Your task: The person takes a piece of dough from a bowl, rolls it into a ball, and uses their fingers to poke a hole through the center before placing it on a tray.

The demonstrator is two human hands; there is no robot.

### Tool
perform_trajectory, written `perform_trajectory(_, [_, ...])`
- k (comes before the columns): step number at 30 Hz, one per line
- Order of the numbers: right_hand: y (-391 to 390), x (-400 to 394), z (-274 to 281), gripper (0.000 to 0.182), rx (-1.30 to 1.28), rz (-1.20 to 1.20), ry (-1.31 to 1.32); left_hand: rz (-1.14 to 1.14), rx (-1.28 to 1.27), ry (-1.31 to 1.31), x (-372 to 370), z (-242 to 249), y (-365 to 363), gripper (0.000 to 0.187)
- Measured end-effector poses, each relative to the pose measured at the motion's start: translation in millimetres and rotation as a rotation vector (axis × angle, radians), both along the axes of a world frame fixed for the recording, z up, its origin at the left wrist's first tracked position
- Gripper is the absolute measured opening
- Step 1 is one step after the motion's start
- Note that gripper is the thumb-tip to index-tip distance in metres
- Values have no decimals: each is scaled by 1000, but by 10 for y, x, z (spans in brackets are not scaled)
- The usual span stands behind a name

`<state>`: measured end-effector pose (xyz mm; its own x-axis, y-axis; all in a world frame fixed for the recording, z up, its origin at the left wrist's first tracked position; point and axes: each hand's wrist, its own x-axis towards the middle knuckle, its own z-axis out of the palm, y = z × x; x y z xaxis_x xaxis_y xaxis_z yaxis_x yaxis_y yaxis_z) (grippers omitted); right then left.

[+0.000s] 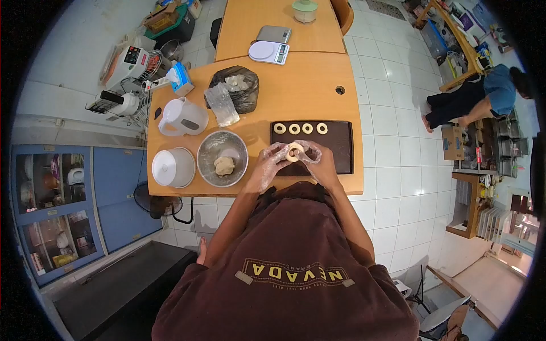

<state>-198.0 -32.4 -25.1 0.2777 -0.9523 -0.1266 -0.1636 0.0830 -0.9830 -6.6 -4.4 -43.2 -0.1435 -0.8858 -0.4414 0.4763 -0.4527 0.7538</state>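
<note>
Between my two hands is a pale ring of dough (294, 152), held over the near left part of a dark baking tray (324, 156). My left hand (273, 161), in a clear plastic glove, is closed on the ring's left side. On the other side my right hand (316, 157), gloved too, grips the same ring. Several dough rings (307, 129) lie in a row along the tray's far edge. Left of my hands stands a metal bowl (239, 149) with a lump of dough (224, 165) in it.
A white tub (170, 167) and a white electric kettle (183, 116) stand at the table's left. Behind the bowl are a black plastic bag (245, 98) and a clear bag (222, 105). A white scale (263, 52) sits farther back. Another person (483, 96) is off to the right.
</note>
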Motion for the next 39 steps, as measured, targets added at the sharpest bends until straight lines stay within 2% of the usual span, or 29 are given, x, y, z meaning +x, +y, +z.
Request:
perform_trajectory(3, [-3,8,-112,28,-3,-16,-65,3,57,187,51,-118,12,25])
perform_trajectory(6, [-6,4,-176,28,25,-45,-228,-25,126,201,24,-38,46,26])
perform_trajectory(9, [-4,3,-167,29,66,-44,-303,-96,49,-62,-40,113,26,26])
perform_trajectory(12, [-9,13,-220,30,77,-32,-359,-64,-32,-84,-63,106,-11,20])
perform_trajectory(15, [3,11,-139,28,120,4,-347,49,-32,28,-77,36,-10,19])
perform_trajectory(18, [5,15,-161,26,83,10,-221,108,-65,91,-66,-22,8,19])
perform_trajectory(21, [-4,22,-191,27,47,-53,-222,91,-105,15,-45,-16,25,20])
perform_trajectory(24, [4,1,-155,28,54,-72,-231,-12,-126,-213,12,22,36,25])
perform_trajectory(27, [15,22,-163,28,32,-64,-200,12,-177,-325,-21,71,53,23])
perform_trajectory(30, [45,21,-144,28,15,-55,-146,62,-309,-607,-57,62,66,18])
perform_trajectory(33, [59,35,-178,28,5,-57,-162,50,-231,-678,-26,-18,44,20])
perform_trajectory(36, [81,31,-172,27,15,-59,-157,125,-142,-349,-45,44,73,21])
perform_trajectory(39, [85,45,-190,26,-39,-81,-195,65,-51,-213,0,88,69,22])
